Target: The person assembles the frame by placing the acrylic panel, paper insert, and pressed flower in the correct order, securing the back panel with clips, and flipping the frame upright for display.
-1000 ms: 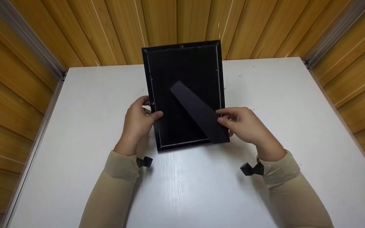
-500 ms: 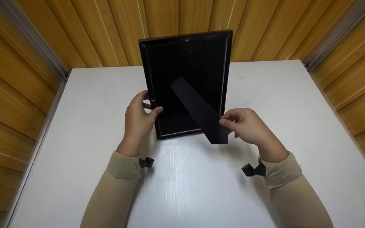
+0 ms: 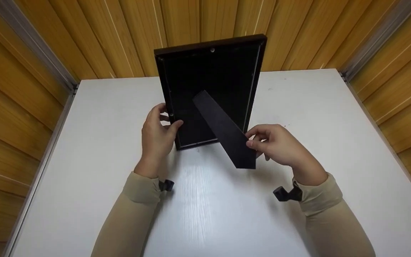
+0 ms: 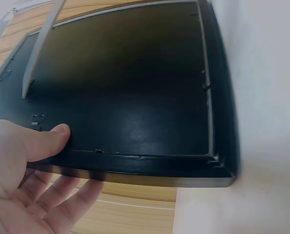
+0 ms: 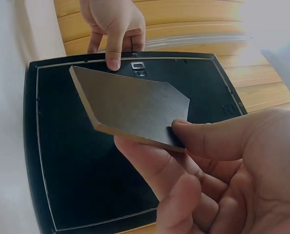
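Note:
A black picture frame (image 3: 227, 71) stands tilted over the table, its back facing me. My left hand (image 3: 158, 134) grips its left edge, thumb on the backing and fingers behind; the left wrist view shows this thumb (image 4: 57, 139) pressed near a small metal hanger. From the backing, a flat black easel leg (image 3: 227, 132) slants out toward the lower right. My right hand (image 3: 275, 144) pinches the leg's right edge between thumb and fingers. In the right wrist view the leg (image 5: 135, 105) stands away from the backing. The frame's front is hidden.
Beneath everything lies a white table (image 3: 205, 214). Wood-plank walls (image 3: 298, 32) rise behind it and on both sides, with grey metal rails (image 3: 369, 39) at the corners. A black wrist camera mount (image 3: 287, 193) sits on the right sleeve.
The frame has tipped more upright, its lower edge moving away from me and its top edge coming into view. The leg has swung farther out from the backing, with my right hand pinching it.

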A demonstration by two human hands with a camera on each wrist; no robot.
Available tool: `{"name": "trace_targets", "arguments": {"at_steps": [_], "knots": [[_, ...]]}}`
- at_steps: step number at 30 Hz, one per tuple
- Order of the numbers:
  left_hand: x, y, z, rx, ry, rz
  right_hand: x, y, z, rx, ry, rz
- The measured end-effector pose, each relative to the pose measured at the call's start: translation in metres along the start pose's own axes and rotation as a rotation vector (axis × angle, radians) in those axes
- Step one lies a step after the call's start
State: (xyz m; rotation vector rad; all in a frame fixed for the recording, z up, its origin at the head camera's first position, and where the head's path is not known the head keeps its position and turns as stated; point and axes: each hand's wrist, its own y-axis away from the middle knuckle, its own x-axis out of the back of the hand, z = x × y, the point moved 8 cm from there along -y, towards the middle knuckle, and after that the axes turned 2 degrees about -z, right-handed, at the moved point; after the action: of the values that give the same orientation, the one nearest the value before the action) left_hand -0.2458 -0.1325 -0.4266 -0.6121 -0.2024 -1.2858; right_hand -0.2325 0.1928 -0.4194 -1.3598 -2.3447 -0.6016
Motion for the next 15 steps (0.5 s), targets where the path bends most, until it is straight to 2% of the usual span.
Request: {"name": "trace_targets", "arguments": {"at_steps": [15], "knots": [[0.005, 0.0, -0.009, -0.081, -0.08, 0.099, -0.008, -0.012, 0.004, 0.023, 0.019, -0.047]]}}
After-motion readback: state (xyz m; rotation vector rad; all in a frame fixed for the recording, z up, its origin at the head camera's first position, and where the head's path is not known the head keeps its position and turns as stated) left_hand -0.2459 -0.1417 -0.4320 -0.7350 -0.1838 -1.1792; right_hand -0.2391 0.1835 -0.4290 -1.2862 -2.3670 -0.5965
